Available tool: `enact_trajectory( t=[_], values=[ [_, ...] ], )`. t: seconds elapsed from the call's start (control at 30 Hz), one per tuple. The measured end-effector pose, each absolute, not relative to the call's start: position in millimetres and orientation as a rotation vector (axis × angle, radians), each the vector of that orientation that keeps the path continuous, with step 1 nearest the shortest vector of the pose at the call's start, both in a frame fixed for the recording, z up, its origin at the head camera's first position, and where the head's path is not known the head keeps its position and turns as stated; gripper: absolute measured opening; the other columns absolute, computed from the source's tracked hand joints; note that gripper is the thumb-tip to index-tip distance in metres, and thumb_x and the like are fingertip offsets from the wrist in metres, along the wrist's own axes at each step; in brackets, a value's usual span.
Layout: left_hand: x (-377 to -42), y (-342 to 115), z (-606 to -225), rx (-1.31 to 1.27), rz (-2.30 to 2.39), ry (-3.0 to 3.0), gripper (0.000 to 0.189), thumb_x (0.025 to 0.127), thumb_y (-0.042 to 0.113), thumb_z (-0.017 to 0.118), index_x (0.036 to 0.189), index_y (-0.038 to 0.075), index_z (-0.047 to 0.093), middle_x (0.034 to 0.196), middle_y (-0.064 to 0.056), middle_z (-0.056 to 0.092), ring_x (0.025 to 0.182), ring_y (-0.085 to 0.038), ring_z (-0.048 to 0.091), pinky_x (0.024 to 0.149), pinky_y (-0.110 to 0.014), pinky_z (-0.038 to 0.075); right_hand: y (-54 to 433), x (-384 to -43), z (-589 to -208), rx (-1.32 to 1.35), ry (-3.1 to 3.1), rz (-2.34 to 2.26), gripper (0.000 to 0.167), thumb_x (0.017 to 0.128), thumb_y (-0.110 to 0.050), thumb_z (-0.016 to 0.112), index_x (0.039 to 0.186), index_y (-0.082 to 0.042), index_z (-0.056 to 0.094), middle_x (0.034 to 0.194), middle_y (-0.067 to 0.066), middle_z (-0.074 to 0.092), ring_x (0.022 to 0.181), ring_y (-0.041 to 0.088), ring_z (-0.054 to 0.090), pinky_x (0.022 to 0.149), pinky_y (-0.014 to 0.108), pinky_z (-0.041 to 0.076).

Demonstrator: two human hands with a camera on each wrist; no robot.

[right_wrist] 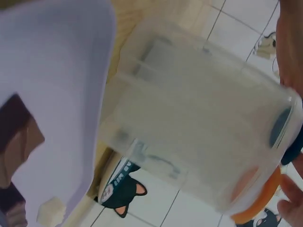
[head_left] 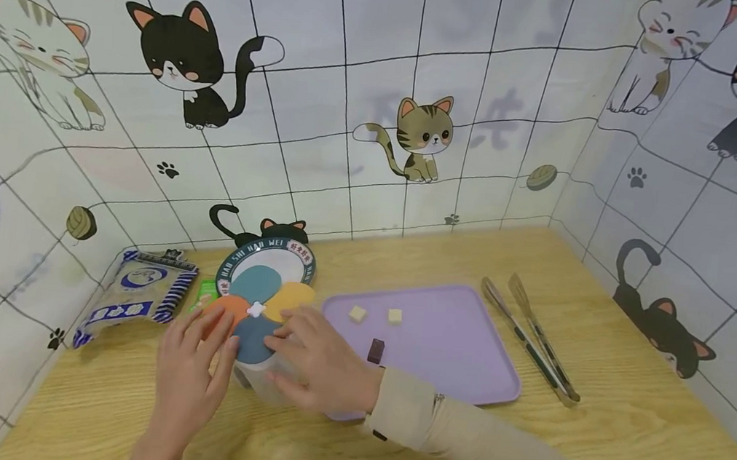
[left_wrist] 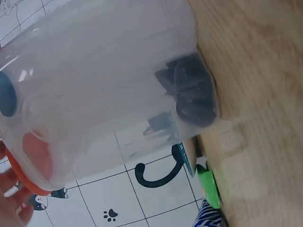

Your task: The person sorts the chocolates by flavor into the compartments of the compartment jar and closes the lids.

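Left of centre in the head view, a translucent container [head_left: 266,383] stood on the wooden table [head_left: 639,444], its lid [head_left: 258,309] bearing four coloured petals. The right hand [head_left: 324,361] gripped the lid's edge by the dark blue petal; the left hand [head_left: 192,368] touched the orange one, but whether it pinched could not be told. A purple tray [head_left: 463,355] lay right of centre.
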State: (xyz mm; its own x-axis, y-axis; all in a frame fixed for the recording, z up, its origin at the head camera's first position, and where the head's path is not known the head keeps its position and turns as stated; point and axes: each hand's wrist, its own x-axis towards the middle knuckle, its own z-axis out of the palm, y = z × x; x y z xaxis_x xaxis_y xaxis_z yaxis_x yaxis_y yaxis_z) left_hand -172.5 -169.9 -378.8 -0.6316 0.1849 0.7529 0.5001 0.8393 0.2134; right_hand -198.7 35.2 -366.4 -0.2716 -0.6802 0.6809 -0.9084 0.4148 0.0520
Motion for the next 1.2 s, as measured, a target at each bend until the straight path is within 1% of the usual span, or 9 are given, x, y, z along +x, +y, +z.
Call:
enact_trajectory(
  t=[0.2, 0.33, 0.5, 0.6, 0.73, 0.87, 0.97, 1.1, 1.2],
  values=[
    [-173, -173, -386, -0.638, -0.705, -2.343, 0.047, 0.081, 0.024, 0.063, 0.122, 0.005, 0.054, 0.123, -0.015, 0.049, 0.110, -0.029, 0.043, 0.095, -0.028, 0.027, 39, -224, -368, 1.430, -2.135, 0.615, 0.030, 0.087, -0.033, 0.054, 0.108, -0.013, 0.061, 0.120, 0.012, 0.049, 0.115, 0.020, 0.042, 0.100, 0.029, 0.033],
    [-176, -175, -386, -0.630, -0.686, -2.317, 0.050, 0.078, 0.037, 0.064, 0.116, 0.005, 0.059, 0.114, -0.014, 0.051, 0.099, -0.027, 0.043, 0.080, -0.037, 0.029, 41, -234, -372, 1.426, -2.304, 0.671, 0.040, 0.087, -0.040, 0.051, 0.120, -0.019, 0.053, 0.136, 0.010, 0.040, 0.131, 0.022, 0.028, 0.106, 0.044, 0.024],
    [-174, -177, -384, -0.562, -0.707, -2.320, 0.050, 0.068, 0.037, 0.072, 0.106, 0.006, 0.064, 0.104, -0.011, 0.054, 0.091, -0.026, 0.041, 0.078, -0.038, 0.027, 39, -239, -378, 1.455, -2.414, 0.681, 0.045, 0.091, -0.048, 0.038, 0.129, -0.025, 0.043, 0.143, 0.001, 0.031, 0.137, 0.018, 0.016, 0.107, 0.048, 0.019],
    [-174, -178, -384, -0.535, -0.705, -2.305, 0.048, 0.066, 0.038, 0.073, 0.101, 0.006, 0.065, 0.094, -0.008, 0.055, 0.083, -0.021, 0.038, 0.074, -0.034, 0.025, 37, -240, -379, 1.463, -2.385, 0.685, 0.051, 0.091, -0.054, 0.026, 0.128, -0.024, 0.044, 0.142, 0.001, 0.032, 0.136, 0.019, 0.018, 0.109, 0.042, 0.018],
    [-177, -178, -383, -0.519, -0.714, -2.256, 0.040, 0.079, 0.038, 0.062, 0.103, 0.006, 0.064, 0.084, -0.007, 0.053, 0.074, -0.016, 0.033, 0.069, -0.028, 0.022, 30, -241, -376, 1.367, -2.349, 0.772, 0.059, 0.091, -0.056, 0.015, 0.120, -0.022, 0.054, 0.132, 0.002, 0.045, 0.126, 0.017, 0.033, 0.104, 0.036, 0.024],
    [-178, -179, -381, -0.506, -0.745, -2.263, 0.040, 0.084, 0.026, 0.057, 0.118, 0.006, 0.055, 0.094, -0.010, 0.059, 0.076, -0.016, 0.034, 0.069, -0.028, 0.022, 20, -246, -368, 1.220, -2.278, 0.891, 0.065, 0.093, -0.050, 0.011, 0.101, -0.016, 0.066, 0.106, 0.000, 0.062, 0.097, 0.013, 0.049, 0.084, 0.027, 0.034],
    [-178, -181, -379, -0.527, -0.695, -2.273, 0.054, 0.084, 0.042, 0.055, 0.127, 0.010, 0.048, 0.090, -0.010, 0.056, 0.075, -0.017, 0.033, 0.067, -0.030, 0.021, 13, -253, -362, 1.143, -2.263, 0.939, 0.057, 0.096, -0.042, 0.020, 0.094, -0.013, 0.069, 0.086, -0.001, 0.065, 0.078, 0.012, 0.050, 0.072, 0.020, 0.034],
    [-180, -179, -377, -0.569, -0.611, -2.249, 0.071, 0.077, 0.064, 0.046, 0.129, 0.016, 0.047, 0.074, -0.004, 0.041, 0.070, -0.015, 0.027, 0.066, -0.028, 0.016, 15, -257, -353, 1.142, -2.366, 0.977, 0.037, 0.096, -0.026, 0.034, 0.113, -0.007, 0.062, 0.075, 0.002, 0.061, 0.070, 0.013, 0.046, 0.068, 0.020, 0.034],
    [-182, -177, -376, -0.581, -0.612, -2.240, 0.073, 0.077, 0.064, 0.047, 0.130, 0.015, 0.046, 0.071, -0.003, 0.036, 0.071, -0.014, 0.025, 0.067, -0.027, 0.014, 28, -250, -348, 1.208, -2.496, 1.089, 0.040, 0.096, -0.024, 0.034, 0.130, -0.005, 0.044, 0.100, 0.007, 0.063, 0.091, 0.014, 0.054, 0.084, 0.024, 0.040]
  ],
)
